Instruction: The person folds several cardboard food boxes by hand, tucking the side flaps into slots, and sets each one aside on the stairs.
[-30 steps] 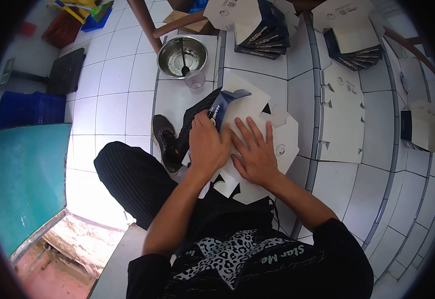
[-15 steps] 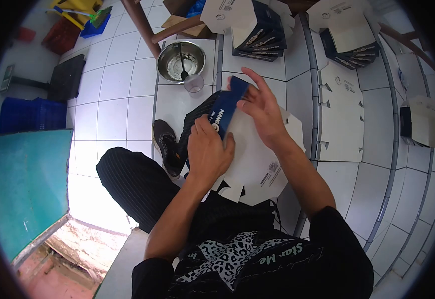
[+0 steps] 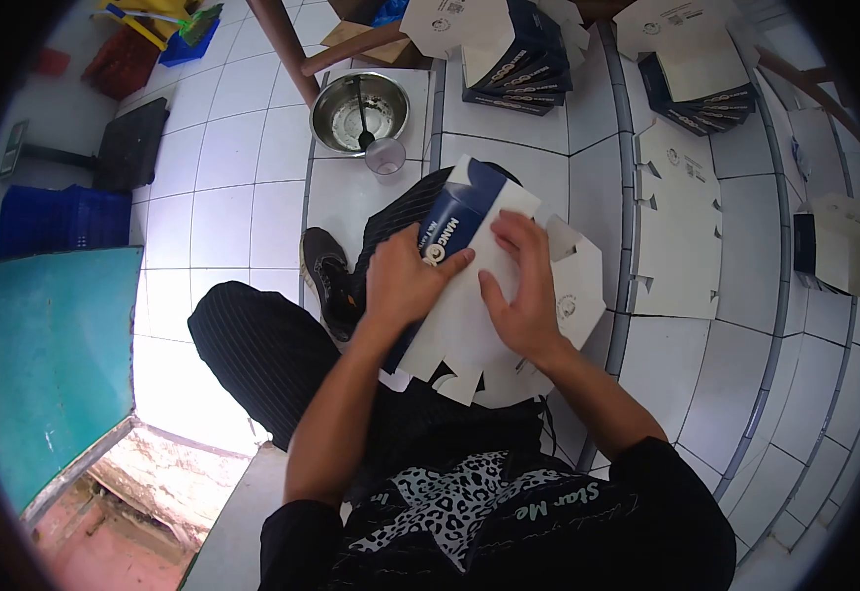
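Note:
A partly folded carton (image 3: 464, 305) lies tilted across my lap, its inside white and its blue printed side panel raised along the left edge. My left hand (image 3: 405, 281) grips that blue panel, thumb over its inner side and fingers on the outside. My right hand (image 3: 526, 295) rests over the white inner face with its fingers bent and apart, holding nothing. Under the carton, another white sheet with cut corners (image 3: 577, 295) shows on the right. The carton's far end flap stands up beyond my hands.
A steel bowl (image 3: 331, 116) with a dark-handled utensil and a clear cup (image 3: 385, 158) stand ahead. Folded cartons (image 3: 523, 59) are stacked beyond, with more (image 3: 700, 89) to the right. A flat white sheet (image 3: 678, 236) lies right. Blue crates (image 3: 65, 219) stand left.
The blue panel has swung outward, showing more of the white inside. My right hand has left the far end flap and come down and nearer to me, over the white face.

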Demonstrator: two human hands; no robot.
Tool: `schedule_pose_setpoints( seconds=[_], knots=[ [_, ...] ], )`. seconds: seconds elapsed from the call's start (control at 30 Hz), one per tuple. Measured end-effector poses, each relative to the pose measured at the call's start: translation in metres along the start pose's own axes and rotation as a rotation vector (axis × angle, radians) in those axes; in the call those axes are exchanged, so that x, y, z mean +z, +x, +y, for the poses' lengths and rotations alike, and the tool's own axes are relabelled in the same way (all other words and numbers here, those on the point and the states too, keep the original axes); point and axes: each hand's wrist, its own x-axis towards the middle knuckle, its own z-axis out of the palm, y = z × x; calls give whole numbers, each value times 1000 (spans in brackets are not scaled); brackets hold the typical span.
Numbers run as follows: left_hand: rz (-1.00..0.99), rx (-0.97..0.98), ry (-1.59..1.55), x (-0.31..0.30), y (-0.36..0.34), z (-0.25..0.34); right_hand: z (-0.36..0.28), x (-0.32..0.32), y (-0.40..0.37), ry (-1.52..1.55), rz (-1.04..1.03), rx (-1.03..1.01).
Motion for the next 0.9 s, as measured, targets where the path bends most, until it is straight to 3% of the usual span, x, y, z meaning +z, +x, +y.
schedule_pose_setpoints(
  seconds=[0.03,0.13,0.17,0.27,0.37,0.4,0.47,0.5,0.53,0.57,0.7,0.9],
  knots=[
    [-64,-2,-63,-7,4,-5,0,-9,-10,-179,-83,-73],
    [59,-10,-100,-28,5,-6,13,-20,-45,-403,-270,-232],
    [-55,-55,-12,-43,4,-1,12,-23,-52,-517,-322,-241],
    [-290,-28,-662,-59,-5,-16,12,-23,-61,-630,-399,-232],
    [-768,30,-1103,-66,-13,-32,13,-19,-58,-645,-407,-226],
    [-703,-93,-1023,-57,-24,-18,14,-19,-59,-673,-434,-225],
    [-671,184,-894,-28,-33,-5,22,-16,-60,-727,-490,-234],
    [-589,392,-803,-4,-32,-6,34,-15,-63,-700,-494,-248],
    [-448,441,-559,8,-40,6,44,-12,-67,-644,-442,-258],
    [-307,479,-317,20,-50,17,53,-10,-73,-586,-394,-265],
    [52,482,63,77,-56,27,56,-11,-66,-496,-342,-224],
    [155,481,-124,108,-46,17,55,-18,-56,-237,-245,-100]
  ],
)
